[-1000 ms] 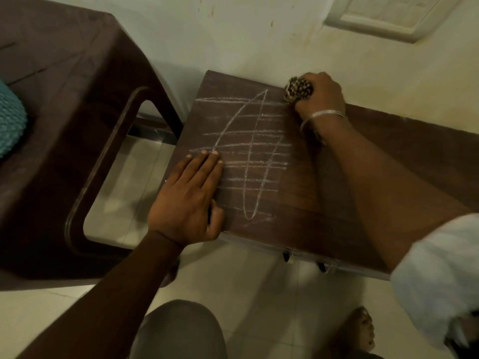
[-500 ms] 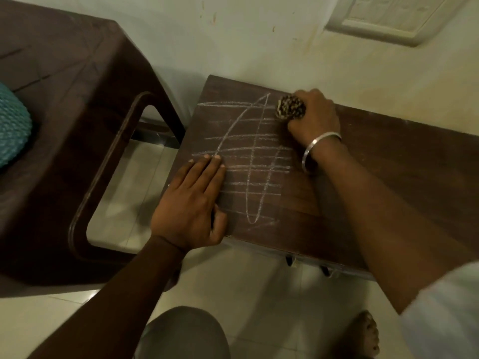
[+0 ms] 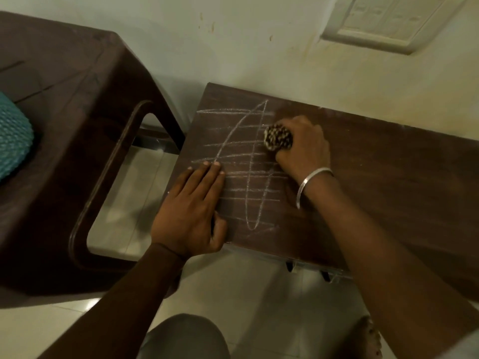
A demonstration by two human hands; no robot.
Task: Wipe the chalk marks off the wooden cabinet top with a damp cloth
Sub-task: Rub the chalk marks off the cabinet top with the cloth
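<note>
The dark wooden cabinet top (image 3: 388, 161) carries white chalk marks (image 3: 248, 182): several horizontal lines crossed by a tall looped stroke. My right hand (image 3: 303, 146) is shut on a balled-up speckled cloth (image 3: 277, 137) and presses it on the upper right part of the marks. A silver bangle sits on that wrist. My left hand (image 3: 191, 213) lies flat on the cabinet's near left corner, fingers together, fingertips touching the left ends of the chalk lines.
A dark brown plastic chair (image 3: 77, 125) stands to the left, close to the cabinet, with a teal woven item (image 3: 13, 136) on its seat. A pale wall (image 3: 259, 42) rises behind the cabinet. Tiled floor (image 3: 254, 294), my knee and bare foot lie below.
My right hand has slid the cloth from the far edge of the cabinet top toward me and slightly left, onto the chalk lines. The top lines near its path look fainter. My left hand has stayed put.
</note>
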